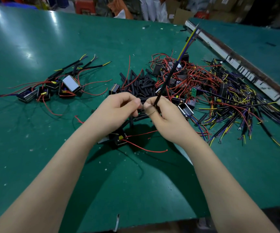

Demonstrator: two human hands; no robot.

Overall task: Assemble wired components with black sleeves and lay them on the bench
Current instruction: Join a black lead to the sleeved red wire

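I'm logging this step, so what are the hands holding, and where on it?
The right hand pinches the sleeved wire bundle at its lower end. The left hand pinches something small beside it; unclear what.

Item pinched between hands (141, 106) blurred, component (117, 138) partly hidden under left wrist

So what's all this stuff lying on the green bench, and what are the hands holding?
finished assemblies: several, black boxes with red wires and black sleeves, left on the bench.
loose sleeves: a pile, black, centre, beyond the hands.
unassembled components: a tangle, black with red wires, right of centre.
wire bundles: a heap, yellow, purple and black, far right.
component: one, black, red wires, below the hands.
bench: one, green.
sleeved wire: one, black with yellow tips, gripped by the right hand.
left hand: pinches something small, unclear.
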